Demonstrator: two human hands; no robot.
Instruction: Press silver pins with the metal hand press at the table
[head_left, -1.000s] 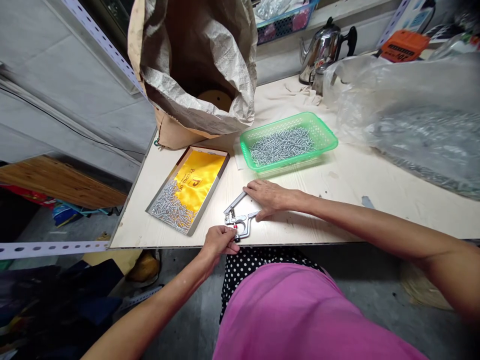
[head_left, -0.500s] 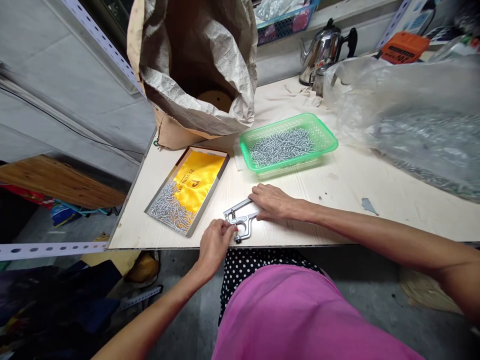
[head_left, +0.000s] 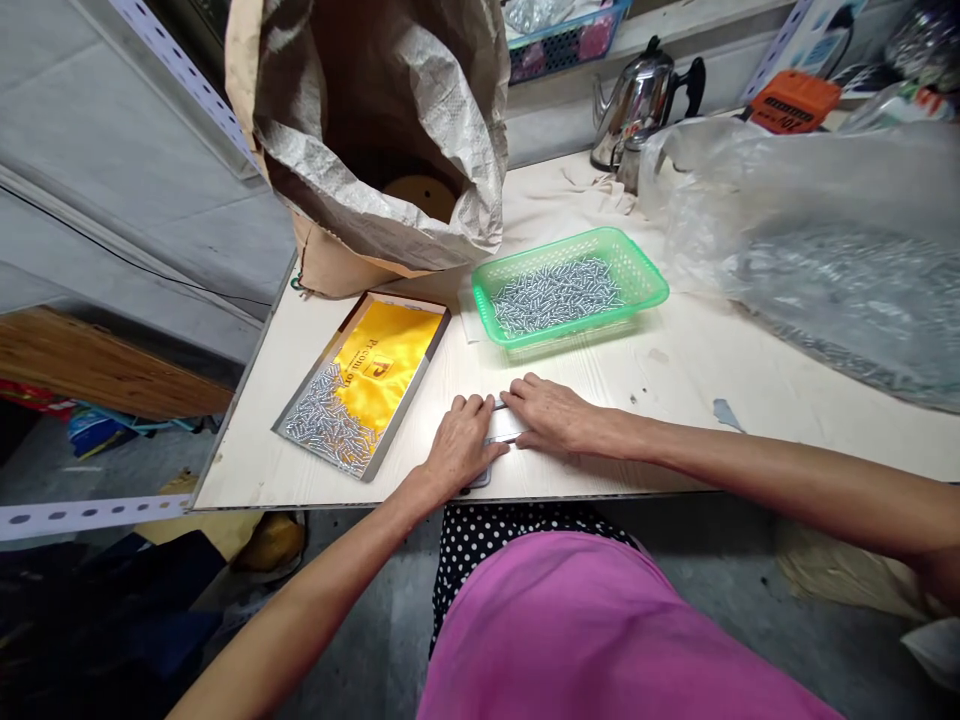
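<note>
A small metal hand press [head_left: 505, 426] lies at the front edge of the pale table [head_left: 675, 400], mostly hidden under my hands. My left hand [head_left: 459, 447] rests on top of its head end, fingers close together and curved over it. My right hand [head_left: 551, 415] covers the handle end, fingers closed down on it. The two hands touch each other over the tool. To the left lies a flat box with a yellow lining [head_left: 390, 360], with several small silver metal pieces [head_left: 326, 425] heaped at its near end.
A green plastic basket [head_left: 652, 285] of the same metal pieces stands behind my hands. A large open paper sack [head_left: 375, 130] stands at the back left, a steel kettle [head_left: 637, 100] at the back, and a big clear plastic bag [head_left: 825, 250] of metal parts on the right.
My left hand has moved up from the tool's jaw at the table edge and now lies over the tool, beside my right hand. The view has shifted slightly.
</note>
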